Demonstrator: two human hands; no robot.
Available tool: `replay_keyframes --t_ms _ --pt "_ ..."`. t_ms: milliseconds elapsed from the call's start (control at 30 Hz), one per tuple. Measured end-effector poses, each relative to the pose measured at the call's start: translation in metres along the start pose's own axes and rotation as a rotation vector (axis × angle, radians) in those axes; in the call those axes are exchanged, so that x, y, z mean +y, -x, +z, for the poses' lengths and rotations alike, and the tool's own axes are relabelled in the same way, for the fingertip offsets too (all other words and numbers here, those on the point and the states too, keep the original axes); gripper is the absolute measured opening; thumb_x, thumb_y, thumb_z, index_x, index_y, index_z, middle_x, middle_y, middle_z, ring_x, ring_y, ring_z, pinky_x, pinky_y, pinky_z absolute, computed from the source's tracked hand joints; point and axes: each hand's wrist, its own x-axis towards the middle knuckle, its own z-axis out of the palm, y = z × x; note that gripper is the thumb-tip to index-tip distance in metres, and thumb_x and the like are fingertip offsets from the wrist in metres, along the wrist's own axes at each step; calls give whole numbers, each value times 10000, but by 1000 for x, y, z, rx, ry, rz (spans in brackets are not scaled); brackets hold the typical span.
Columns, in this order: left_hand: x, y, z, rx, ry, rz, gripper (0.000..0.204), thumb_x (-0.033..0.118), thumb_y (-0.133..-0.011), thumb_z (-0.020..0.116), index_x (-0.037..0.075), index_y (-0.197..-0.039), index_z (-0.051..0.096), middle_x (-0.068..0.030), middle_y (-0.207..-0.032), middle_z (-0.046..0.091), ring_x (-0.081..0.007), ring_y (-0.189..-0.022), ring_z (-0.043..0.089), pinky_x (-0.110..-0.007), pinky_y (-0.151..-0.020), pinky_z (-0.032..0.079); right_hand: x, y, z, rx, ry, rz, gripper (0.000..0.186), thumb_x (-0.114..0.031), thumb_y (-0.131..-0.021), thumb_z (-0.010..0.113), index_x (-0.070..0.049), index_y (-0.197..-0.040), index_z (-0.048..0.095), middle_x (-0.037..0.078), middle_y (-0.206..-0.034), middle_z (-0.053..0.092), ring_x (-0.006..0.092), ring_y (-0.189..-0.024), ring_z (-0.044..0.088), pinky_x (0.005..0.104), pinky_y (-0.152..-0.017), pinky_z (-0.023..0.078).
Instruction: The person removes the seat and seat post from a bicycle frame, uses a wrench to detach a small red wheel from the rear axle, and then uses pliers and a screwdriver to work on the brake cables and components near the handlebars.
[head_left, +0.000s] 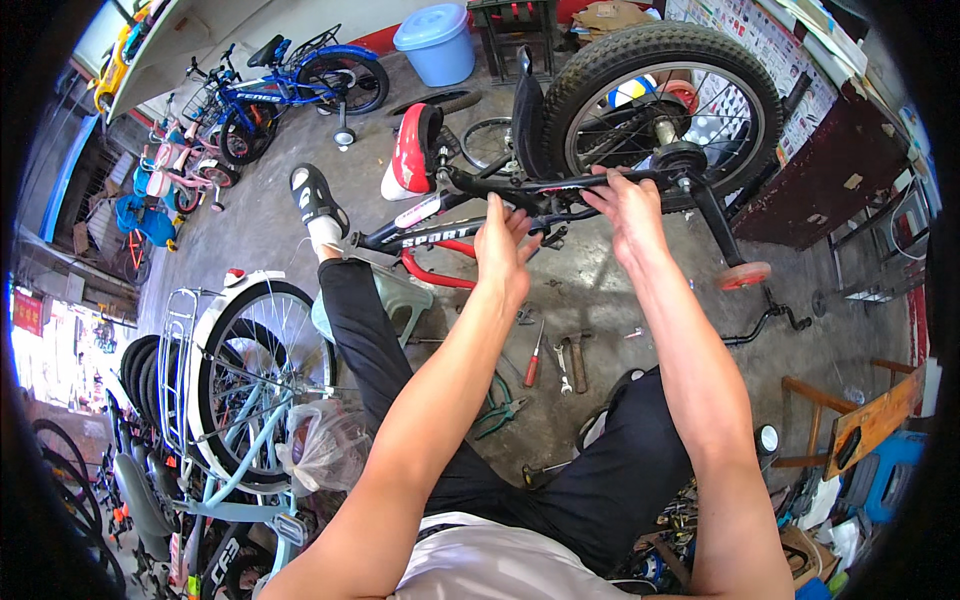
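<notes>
A black child's bicycle point(432, 236) with a red-and-white saddle point(416, 135) lies tilted in front of me, its rear tyre point(566, 108) at the top right. My left hand point(505, 242) is against the frame tubes, fingers curled. My right hand point(625, 210) grips the black tube below the wheel, left of an arm carrying an orange training wheel point(742, 275). On the floor between my legs lie a red-handled screwdriver point(532, 365), a spanner point(561, 365), a hammer point(577, 362) and green-handled pliers point(500, 415).
A blue bicycle point(290, 90) and pink bicycle point(175, 170) stand at the back left, near a blue lidded bucket point(440, 55). A pale-blue bicycle point(225, 500) is close on my left, beside stacked tyres point(140, 375). A wooden stool point(868, 415) stands at right.
</notes>
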Motion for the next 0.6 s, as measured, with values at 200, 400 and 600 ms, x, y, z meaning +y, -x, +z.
replay_keyframes --t_ms 200,400,600 --pt "21 -56 44 79 205 -267 794 607 -978 604 -57 -1393 474 -181 -1301 610 -290 -1178 601 -481 -1081 468 -3 2 -6 44 -20 30 156 -78 -1012 580 -12 -1110 478 211 -1179 669 311 -1052 698 454 -935 588" --pt "23 -91 60 86 399 -336 417 502 -1023 596 87 -1009 553 -39 -880 608 -256 -809 626 -442 -863 571 -1 -3 -20 59 -36 48 151 -74 -1011 583 -6 -1104 486 205 -1183 674 302 -1036 698 447 -920 590" --pt "11 -73 88 112 376 -335 474 545 -1049 495 96 -1135 620 -54 -1114 658 -262 -1075 595 -540 -1023 450 -2 -4 -38 84 -73 82 155 -64 -1000 598 14 -1120 537 194 -1165 686 292 -1009 696 426 -883 596"
